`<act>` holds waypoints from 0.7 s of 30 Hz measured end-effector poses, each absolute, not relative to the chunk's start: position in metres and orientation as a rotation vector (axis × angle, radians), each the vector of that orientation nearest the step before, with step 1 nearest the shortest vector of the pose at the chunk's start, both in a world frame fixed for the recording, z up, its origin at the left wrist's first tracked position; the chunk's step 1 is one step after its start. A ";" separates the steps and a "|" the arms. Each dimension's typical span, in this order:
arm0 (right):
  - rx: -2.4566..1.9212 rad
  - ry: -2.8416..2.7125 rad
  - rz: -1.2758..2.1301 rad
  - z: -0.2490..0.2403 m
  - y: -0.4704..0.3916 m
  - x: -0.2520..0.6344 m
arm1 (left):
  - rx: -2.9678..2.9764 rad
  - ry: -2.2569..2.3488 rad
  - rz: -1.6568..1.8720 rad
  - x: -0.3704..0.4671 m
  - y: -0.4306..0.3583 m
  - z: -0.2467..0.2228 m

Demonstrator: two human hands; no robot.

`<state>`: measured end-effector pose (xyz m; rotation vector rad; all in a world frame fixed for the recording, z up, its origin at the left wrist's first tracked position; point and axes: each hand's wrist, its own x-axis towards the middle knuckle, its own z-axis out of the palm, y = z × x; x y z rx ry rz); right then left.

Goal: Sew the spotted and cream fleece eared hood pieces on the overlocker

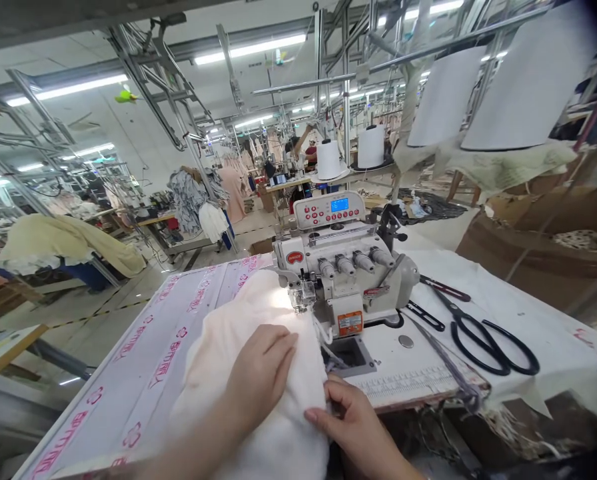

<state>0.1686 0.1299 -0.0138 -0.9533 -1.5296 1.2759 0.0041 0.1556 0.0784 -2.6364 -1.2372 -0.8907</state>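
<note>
A soft, cream-white cloth (258,313) runs up to the presser foot of an overlock sewing machine (346,267), where a lamp lights it. On top of the cloth, just in front of the needle area, rests my left hand (263,373), its fingers curled and pressed together on the fabric. My right hand (351,420) is lower and nearer, pinching the cloth's right edge between thumb and fingers. The cloth's near end drops out of view at the bottom.
Right of the machine lie black-handled scissors (483,337) and two small thread snips (446,288). Large white thread cones (521,87) stand above at the right. A printed plastic sheet (148,353) covers the table's left side. A cardboard box (538,247) stands at the right.
</note>
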 end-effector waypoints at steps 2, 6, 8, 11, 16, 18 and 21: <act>-1.002 -1.548 1.266 -0.007 0.121 0.170 | -2.553 -1.281 -0.842 0.003 0.150 0.076; -1.049 -1.570 1.283 0.007 0.111 0.174 | -2.452 -1.236 -0.652 0.005 0.159 0.074; -1.036 -1.560 1.316 0.008 0.110 0.174 | -2.459 -1.182 -0.599 0.006 0.166 0.077; -0.942 -1.478 1.415 0.003 0.111 0.172 | -2.521 -1.190 -0.577 0.009 0.173 0.086; -0.715 -1.242 1.681 -0.002 0.106 0.174 | -2.593 -1.239 -0.668 0.018 0.170 0.089; -0.687 -1.172 1.719 -0.004 0.101 0.177 | -2.647 -1.266 -0.758 0.016 0.165 0.085; -0.702 -1.096 1.759 -0.013 0.096 0.183 | -2.757 -1.289 -0.837 0.006 0.159 0.081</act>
